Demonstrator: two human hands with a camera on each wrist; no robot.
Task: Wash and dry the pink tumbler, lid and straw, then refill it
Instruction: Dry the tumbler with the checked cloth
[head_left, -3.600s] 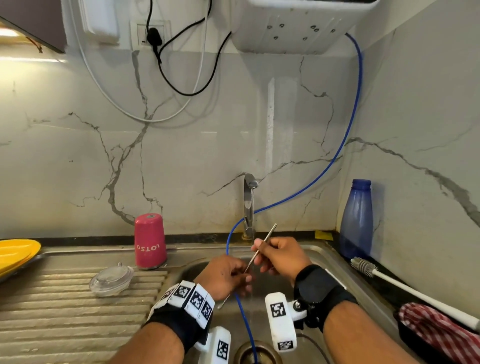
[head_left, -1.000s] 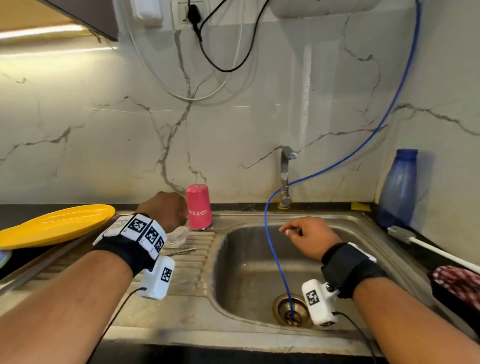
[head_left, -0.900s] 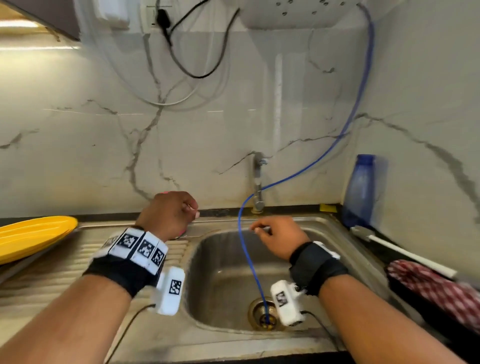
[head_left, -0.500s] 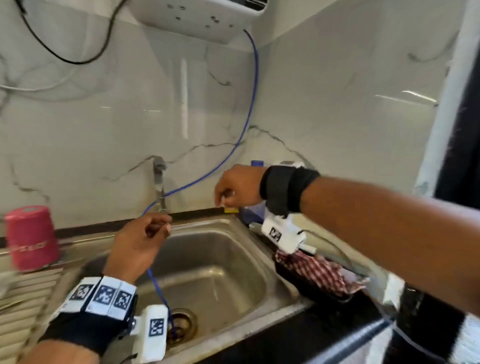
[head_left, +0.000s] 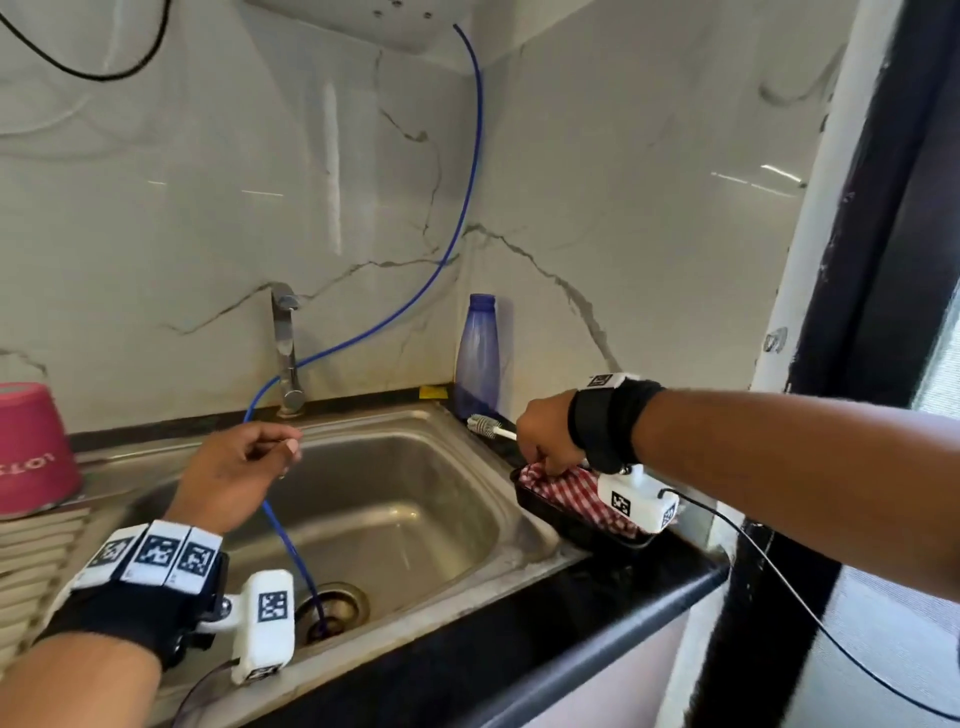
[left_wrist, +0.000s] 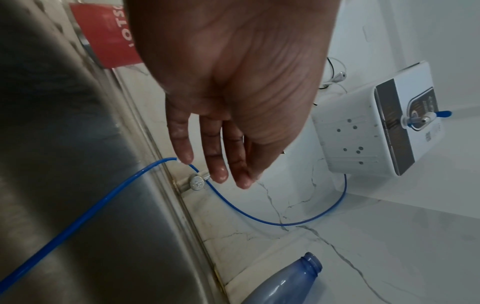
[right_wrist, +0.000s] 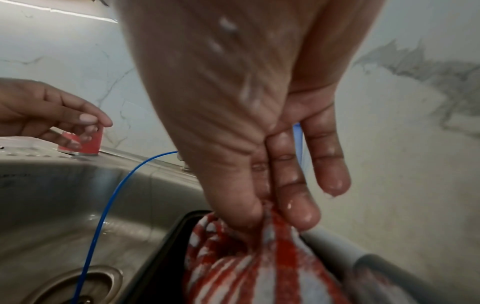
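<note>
The right hand (head_left: 548, 434) is reached out past the right rim of the sink (head_left: 524, 519), and a fold of the red-and-white checked cloth (head_left: 569, 491) is pinched between its thumb and fingers (right_wrist: 296, 205); the little finger is left straight and free. The cloth lies bunched in a black tray (head_left: 566, 530) on the dark table (head_left: 597, 597), just beside the sink. A bottle brush (head_left: 485, 427) lies behind the tray, near a blue bottle (head_left: 477, 358) standing in the corner.

The left hand (head_left: 236, 475) is held above the sink basin with fingers loosely extended and nothing gripped; its fingertips (left_wrist: 221, 172) are seen close to the blue tube (head_left: 291, 540), which runs down from the wall unit to the drain (head_left: 332, 608). Contact with the tube cannot be told.

The pink tumbler (head_left: 31, 452) stands upside down on the draining board at the far left, well apart from both hands. The basin between the hands is open, bounded by the tap (head_left: 285, 353) at the back.
</note>
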